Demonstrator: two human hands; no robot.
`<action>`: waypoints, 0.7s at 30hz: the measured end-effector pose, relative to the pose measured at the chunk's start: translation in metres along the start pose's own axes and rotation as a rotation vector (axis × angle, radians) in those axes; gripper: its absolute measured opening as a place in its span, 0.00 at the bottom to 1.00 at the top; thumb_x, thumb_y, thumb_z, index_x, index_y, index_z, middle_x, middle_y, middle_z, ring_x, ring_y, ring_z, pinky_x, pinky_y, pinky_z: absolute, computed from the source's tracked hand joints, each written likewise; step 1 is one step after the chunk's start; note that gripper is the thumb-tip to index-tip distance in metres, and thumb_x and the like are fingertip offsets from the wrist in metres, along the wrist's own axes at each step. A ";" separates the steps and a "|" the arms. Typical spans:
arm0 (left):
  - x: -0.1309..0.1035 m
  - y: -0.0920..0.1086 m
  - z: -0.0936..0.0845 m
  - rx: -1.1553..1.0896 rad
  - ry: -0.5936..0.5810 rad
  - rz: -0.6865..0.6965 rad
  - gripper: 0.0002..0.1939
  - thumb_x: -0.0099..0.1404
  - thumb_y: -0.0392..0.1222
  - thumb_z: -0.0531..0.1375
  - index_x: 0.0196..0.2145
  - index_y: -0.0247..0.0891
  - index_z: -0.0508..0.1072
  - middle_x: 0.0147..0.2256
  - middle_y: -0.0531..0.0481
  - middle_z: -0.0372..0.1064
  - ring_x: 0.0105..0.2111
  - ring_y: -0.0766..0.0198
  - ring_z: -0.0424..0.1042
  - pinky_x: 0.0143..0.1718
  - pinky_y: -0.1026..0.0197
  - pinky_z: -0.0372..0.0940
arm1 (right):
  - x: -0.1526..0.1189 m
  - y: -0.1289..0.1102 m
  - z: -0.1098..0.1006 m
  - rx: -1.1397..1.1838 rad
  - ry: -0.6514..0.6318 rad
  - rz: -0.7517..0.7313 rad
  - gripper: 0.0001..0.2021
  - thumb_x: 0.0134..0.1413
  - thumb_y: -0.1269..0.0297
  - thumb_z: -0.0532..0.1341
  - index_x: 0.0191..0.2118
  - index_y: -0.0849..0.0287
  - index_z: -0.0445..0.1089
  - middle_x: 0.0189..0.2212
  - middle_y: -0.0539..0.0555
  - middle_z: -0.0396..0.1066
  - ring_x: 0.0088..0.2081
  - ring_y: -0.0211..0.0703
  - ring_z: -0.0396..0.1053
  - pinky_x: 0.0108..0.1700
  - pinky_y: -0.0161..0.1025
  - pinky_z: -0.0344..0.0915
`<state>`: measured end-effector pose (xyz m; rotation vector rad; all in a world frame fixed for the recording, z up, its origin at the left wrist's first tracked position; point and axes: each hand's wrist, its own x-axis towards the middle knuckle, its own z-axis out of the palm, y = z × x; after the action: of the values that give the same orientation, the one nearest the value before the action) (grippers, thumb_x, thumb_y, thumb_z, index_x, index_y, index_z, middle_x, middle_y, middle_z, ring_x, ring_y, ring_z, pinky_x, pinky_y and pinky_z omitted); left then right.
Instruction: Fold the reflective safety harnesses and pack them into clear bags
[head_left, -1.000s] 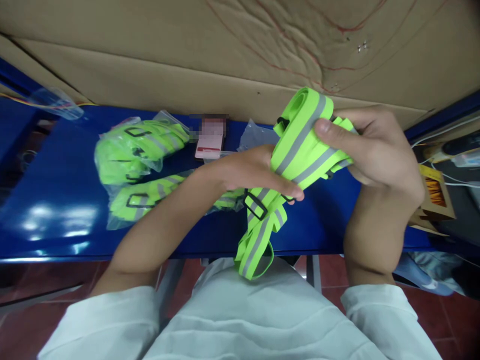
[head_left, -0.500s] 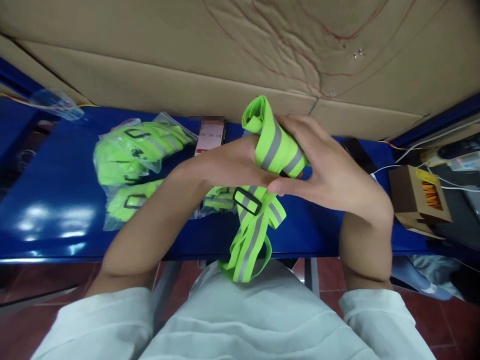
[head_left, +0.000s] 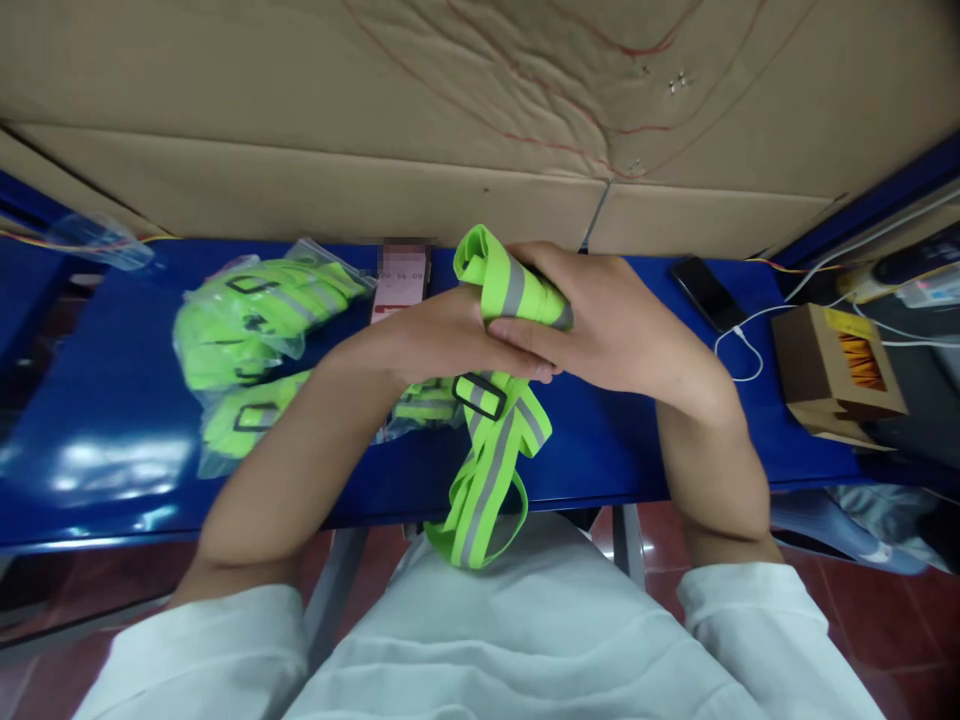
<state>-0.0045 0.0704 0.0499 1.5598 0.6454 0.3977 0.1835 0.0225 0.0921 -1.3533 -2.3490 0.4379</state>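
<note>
A neon-yellow reflective strap [head_left: 501,282] with a grey stripe is wound into a roll between my two hands. My left hand [head_left: 457,335] holds the roll from the left and below, its fingers partly hidden behind my right hand. From above and the right, my right hand [head_left: 600,315] wraps the roll, its thumb lying across the front. Loose loops of the strap hang below my hands over the table's front edge toward my lap. A black plastic slider buckle [head_left: 480,396] sits on the strap just under my left hand.
Clear plastic bags of similar straps [head_left: 255,310] lie at left on the blue table [head_left: 112,400]. Behind my left hand is a phone showing a timer [head_left: 401,280]. Rightward are a black phone [head_left: 706,293] with a white cable and a cardboard box [head_left: 832,375]. A cardboard wall [head_left: 300,190] rises behind.
My right hand has closed more tightly around the roll, its thumb now over the front. The view has shifted slightly, bringing the black phone into fuller sight.
</note>
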 end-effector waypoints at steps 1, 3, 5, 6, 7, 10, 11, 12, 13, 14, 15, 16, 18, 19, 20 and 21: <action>0.002 0.000 0.002 -0.059 0.011 0.010 0.11 0.54 0.39 0.74 0.35 0.36 0.83 0.36 0.48 0.83 0.40 0.56 0.82 0.43 0.59 0.76 | 0.000 0.000 -0.002 -0.006 0.017 0.019 0.21 0.67 0.46 0.60 0.55 0.55 0.72 0.50 0.55 0.79 0.49 0.55 0.76 0.47 0.46 0.67; 0.007 -0.001 0.007 -0.158 -0.014 0.022 0.09 0.56 0.39 0.74 0.35 0.35 0.83 0.37 0.47 0.83 0.40 0.57 0.82 0.46 0.58 0.76 | 0.000 0.001 -0.007 -0.005 0.085 0.071 0.20 0.67 0.44 0.59 0.48 0.56 0.74 0.43 0.55 0.80 0.45 0.54 0.76 0.45 0.45 0.67; 0.010 -0.002 0.010 -0.230 -0.043 0.001 0.10 0.58 0.41 0.74 0.37 0.35 0.83 0.38 0.47 0.83 0.40 0.57 0.82 0.46 0.58 0.77 | -0.001 0.004 -0.011 0.029 0.170 0.130 0.21 0.67 0.43 0.59 0.40 0.56 0.75 0.35 0.54 0.77 0.39 0.51 0.75 0.43 0.45 0.66; 0.011 -0.003 0.010 -0.252 -0.057 -0.022 0.11 0.59 0.42 0.74 0.38 0.36 0.83 0.38 0.47 0.83 0.40 0.57 0.82 0.45 0.57 0.77 | -0.002 0.005 -0.013 0.067 0.194 0.150 0.21 0.67 0.43 0.59 0.37 0.56 0.75 0.32 0.52 0.76 0.37 0.49 0.74 0.42 0.45 0.67; 0.011 -0.002 0.010 -0.263 -0.069 -0.038 0.12 0.58 0.42 0.74 0.40 0.37 0.83 0.38 0.48 0.83 0.39 0.57 0.82 0.44 0.57 0.77 | -0.003 0.005 -0.015 0.117 0.199 0.161 0.22 0.67 0.42 0.59 0.35 0.57 0.75 0.30 0.51 0.74 0.35 0.47 0.73 0.41 0.44 0.67; 0.009 -0.001 0.006 -0.245 -0.195 -0.009 0.18 0.56 0.42 0.76 0.44 0.39 0.82 0.37 0.50 0.82 0.39 0.57 0.82 0.44 0.57 0.76 | -0.007 0.006 -0.020 0.284 0.162 0.172 0.23 0.65 0.41 0.61 0.32 0.57 0.77 0.28 0.49 0.73 0.30 0.42 0.71 0.35 0.41 0.67; 0.009 -0.001 0.005 -0.223 -0.226 0.011 0.19 0.55 0.43 0.76 0.45 0.39 0.82 0.37 0.51 0.82 0.38 0.57 0.82 0.44 0.58 0.76 | -0.009 0.007 -0.022 0.327 0.189 0.183 0.23 0.65 0.41 0.61 0.32 0.57 0.77 0.28 0.49 0.74 0.30 0.42 0.71 0.34 0.41 0.67; 0.008 0.000 0.004 -0.192 -0.222 0.031 0.20 0.54 0.43 0.76 0.45 0.39 0.82 0.37 0.51 0.82 0.38 0.57 0.82 0.43 0.58 0.75 | -0.010 0.007 -0.024 0.369 0.244 0.203 0.23 0.64 0.41 0.62 0.33 0.56 0.78 0.28 0.50 0.75 0.30 0.43 0.72 0.34 0.42 0.67; 0.009 0.000 0.003 -0.154 -0.193 0.047 0.20 0.54 0.44 0.76 0.44 0.39 0.81 0.37 0.51 0.82 0.37 0.57 0.81 0.42 0.58 0.75 | -0.011 0.009 -0.026 0.416 0.299 0.228 0.22 0.63 0.41 0.63 0.33 0.55 0.79 0.30 0.51 0.76 0.30 0.44 0.73 0.34 0.43 0.69; 0.009 0.000 0.003 -0.109 -0.150 0.063 0.18 0.55 0.45 0.76 0.43 0.39 0.81 0.36 0.51 0.81 0.37 0.57 0.81 0.41 0.58 0.74 | -0.012 0.012 -0.028 0.470 0.335 0.250 0.21 0.61 0.40 0.65 0.34 0.54 0.79 0.31 0.52 0.78 0.32 0.47 0.75 0.35 0.45 0.71; 0.010 0.000 0.003 -0.057 -0.106 0.082 0.16 0.57 0.46 0.75 0.41 0.38 0.81 0.35 0.51 0.81 0.36 0.58 0.80 0.41 0.59 0.74 | -0.012 0.015 -0.029 0.528 0.340 0.267 0.20 0.60 0.40 0.65 0.35 0.53 0.80 0.34 0.53 0.80 0.35 0.51 0.77 0.36 0.47 0.73; 0.011 0.000 0.003 -0.007 -0.080 0.108 0.13 0.60 0.47 0.73 0.39 0.38 0.81 0.34 0.51 0.81 0.34 0.59 0.80 0.40 0.59 0.73 | -0.011 0.020 -0.030 0.585 0.310 0.278 0.20 0.58 0.39 0.65 0.36 0.51 0.80 0.36 0.55 0.81 0.38 0.55 0.79 0.37 0.49 0.75; 0.011 0.001 0.003 0.061 -0.110 0.178 0.11 0.65 0.49 0.69 0.36 0.37 0.81 0.32 0.51 0.80 0.32 0.62 0.78 0.38 0.61 0.72 | -0.006 0.029 -0.028 0.649 0.182 0.290 0.22 0.59 0.36 0.62 0.42 0.47 0.81 0.41 0.56 0.83 0.45 0.60 0.80 0.40 0.52 0.77; 0.010 0.001 0.003 0.078 -0.141 0.207 0.11 0.67 0.49 0.68 0.35 0.37 0.81 0.32 0.51 0.79 0.31 0.63 0.77 0.37 0.62 0.71 | -0.003 0.033 -0.025 0.657 0.119 0.291 0.24 0.60 0.34 0.59 0.45 0.46 0.80 0.42 0.55 0.83 0.48 0.61 0.80 0.41 0.53 0.78; 0.009 0.002 0.002 0.081 -0.168 0.228 0.11 0.68 0.48 0.67 0.36 0.37 0.81 0.31 0.51 0.79 0.31 0.64 0.77 0.36 0.63 0.71 | 0.002 0.037 -0.021 0.663 0.071 0.294 0.26 0.61 0.34 0.56 0.48 0.45 0.79 0.43 0.55 0.83 0.50 0.62 0.80 0.43 0.54 0.79; 0.008 0.003 0.001 0.074 -0.191 0.237 0.11 0.68 0.48 0.67 0.37 0.37 0.82 0.32 0.51 0.79 0.31 0.65 0.77 0.36 0.64 0.71 | 0.006 0.040 -0.016 0.674 0.023 0.296 0.27 0.62 0.33 0.54 0.50 0.45 0.79 0.44 0.55 0.83 0.51 0.62 0.80 0.44 0.54 0.80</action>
<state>0.0027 0.0749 0.0513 1.7277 0.3319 0.3983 0.2182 0.0482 0.0893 -1.3320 -1.7241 1.1645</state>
